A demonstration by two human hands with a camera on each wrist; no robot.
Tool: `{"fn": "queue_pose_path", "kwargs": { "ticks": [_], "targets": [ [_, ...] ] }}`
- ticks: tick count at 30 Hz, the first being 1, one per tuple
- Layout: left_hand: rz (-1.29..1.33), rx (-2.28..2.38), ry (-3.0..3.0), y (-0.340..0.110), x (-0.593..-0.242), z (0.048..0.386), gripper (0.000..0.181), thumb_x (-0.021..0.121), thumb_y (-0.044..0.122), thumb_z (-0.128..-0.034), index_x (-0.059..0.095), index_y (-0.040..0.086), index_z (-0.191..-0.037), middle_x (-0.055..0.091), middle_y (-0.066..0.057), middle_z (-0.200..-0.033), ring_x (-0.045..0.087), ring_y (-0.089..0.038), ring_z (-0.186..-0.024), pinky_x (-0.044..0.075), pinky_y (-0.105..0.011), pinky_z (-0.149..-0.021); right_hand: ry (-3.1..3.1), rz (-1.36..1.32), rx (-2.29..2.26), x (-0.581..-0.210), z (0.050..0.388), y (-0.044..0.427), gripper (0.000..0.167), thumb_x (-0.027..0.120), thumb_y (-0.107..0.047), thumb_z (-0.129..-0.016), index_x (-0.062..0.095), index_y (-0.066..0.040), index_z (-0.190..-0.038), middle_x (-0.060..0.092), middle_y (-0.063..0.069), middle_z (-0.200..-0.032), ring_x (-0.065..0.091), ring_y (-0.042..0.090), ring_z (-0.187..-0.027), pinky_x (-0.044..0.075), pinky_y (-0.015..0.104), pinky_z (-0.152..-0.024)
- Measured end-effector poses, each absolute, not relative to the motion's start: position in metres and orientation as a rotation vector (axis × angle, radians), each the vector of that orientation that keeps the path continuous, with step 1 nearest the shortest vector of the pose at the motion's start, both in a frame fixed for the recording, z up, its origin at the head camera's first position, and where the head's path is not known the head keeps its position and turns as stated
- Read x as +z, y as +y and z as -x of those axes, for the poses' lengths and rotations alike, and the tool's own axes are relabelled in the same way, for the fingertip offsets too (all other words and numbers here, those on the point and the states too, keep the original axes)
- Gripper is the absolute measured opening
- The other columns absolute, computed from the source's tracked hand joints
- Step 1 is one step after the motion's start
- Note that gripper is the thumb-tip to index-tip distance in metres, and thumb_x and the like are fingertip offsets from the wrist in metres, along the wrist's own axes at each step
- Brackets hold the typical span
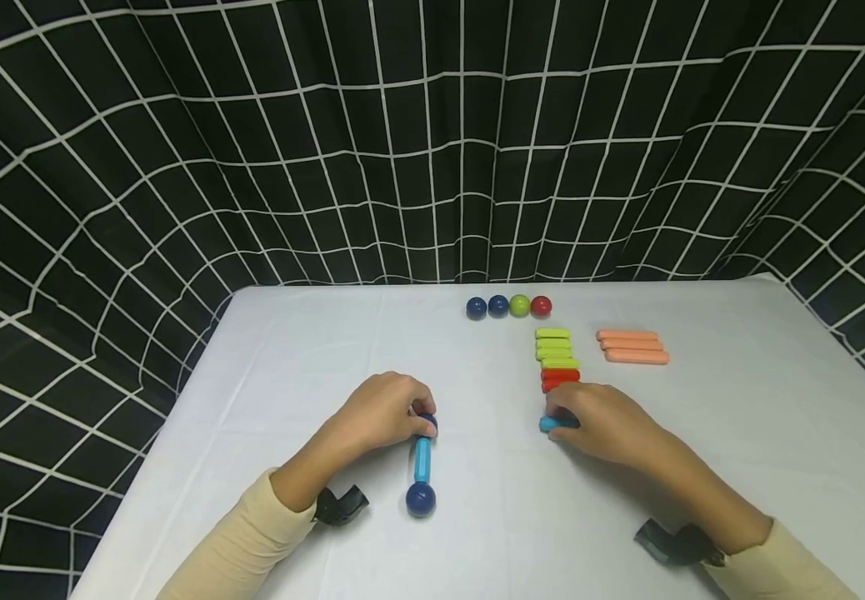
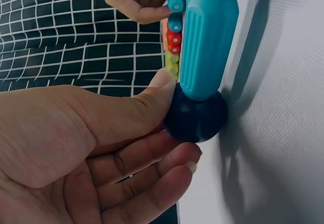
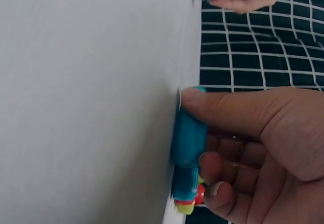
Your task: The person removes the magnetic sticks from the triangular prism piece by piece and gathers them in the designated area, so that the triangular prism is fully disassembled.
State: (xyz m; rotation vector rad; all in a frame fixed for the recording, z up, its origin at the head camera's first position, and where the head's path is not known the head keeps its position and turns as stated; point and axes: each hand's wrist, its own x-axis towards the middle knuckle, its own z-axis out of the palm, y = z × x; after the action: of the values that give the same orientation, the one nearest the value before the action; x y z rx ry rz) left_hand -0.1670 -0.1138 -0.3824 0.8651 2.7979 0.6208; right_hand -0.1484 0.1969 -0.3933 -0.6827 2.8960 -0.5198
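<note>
With thumb and fingers, my left hand [image 1: 383, 408] pinches a dark blue ball [image 2: 196, 115] at the far end of a light blue ribbed rod [image 1: 422, 460]. A second dark blue ball [image 1: 421, 500] sits at the rod's near end, and the joined piece lies on the white table. My right hand [image 1: 612, 425] pinches another light blue rod [image 3: 190, 139] low over the table; its fingers partly hide that rod in the head view. Just beyond it, a further light blue rod [image 3: 184, 184] shows in the right wrist view, beside red rods [image 1: 560, 376].
Several lime green rods [image 1: 553, 343] continue the row past the red ones. Three orange rods [image 1: 632, 345] lie to their right. Along the back of the white table [image 1: 312, 333] stand dark blue balls [image 1: 476, 308], a green ball [image 1: 519, 305] and a red ball [image 1: 541, 307]. A black gridded curtain [image 1: 402, 125] surrounds the table.
</note>
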Motion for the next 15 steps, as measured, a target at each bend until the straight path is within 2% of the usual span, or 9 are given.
{"fn": "queue_pose_path", "kwargs": {
  "ticks": [5,15],
  "targets": [
    [-0.872,0.622,2.802,-0.1128,-0.3840,0.1663,0.013,0.085,0.026,-0.0810,0.077,0.018,-0.088,0.070,0.010,-0.081,0.062,-0.011,-0.084,0.047,-0.033,-0.076,2.938,0.687,-0.472,-0.3948,0.1511,0.2015,0.022,0.088,-0.012,-0.076,0.075,-0.010,-0.094,0.064,-0.006,-0.086,0.058,0.015,-0.078,0.054,0.038,-0.074],
    [-0.871,0.632,2.778,-0.1120,-0.3855,0.1655,0.011,0.083,0.024,-0.0837,0.076,0.018,-0.089,0.069,0.009,-0.084,0.062,-0.013,-0.084,0.047,-0.034,-0.076,3.021,0.713,-0.509,-0.3963,0.1550,0.2073,0.023,0.089,-0.009,-0.075,0.075,-0.009,-0.092,0.067,-0.002,-0.088,0.061,0.018,-0.081,0.055,0.041,-0.075]
  ]
}}
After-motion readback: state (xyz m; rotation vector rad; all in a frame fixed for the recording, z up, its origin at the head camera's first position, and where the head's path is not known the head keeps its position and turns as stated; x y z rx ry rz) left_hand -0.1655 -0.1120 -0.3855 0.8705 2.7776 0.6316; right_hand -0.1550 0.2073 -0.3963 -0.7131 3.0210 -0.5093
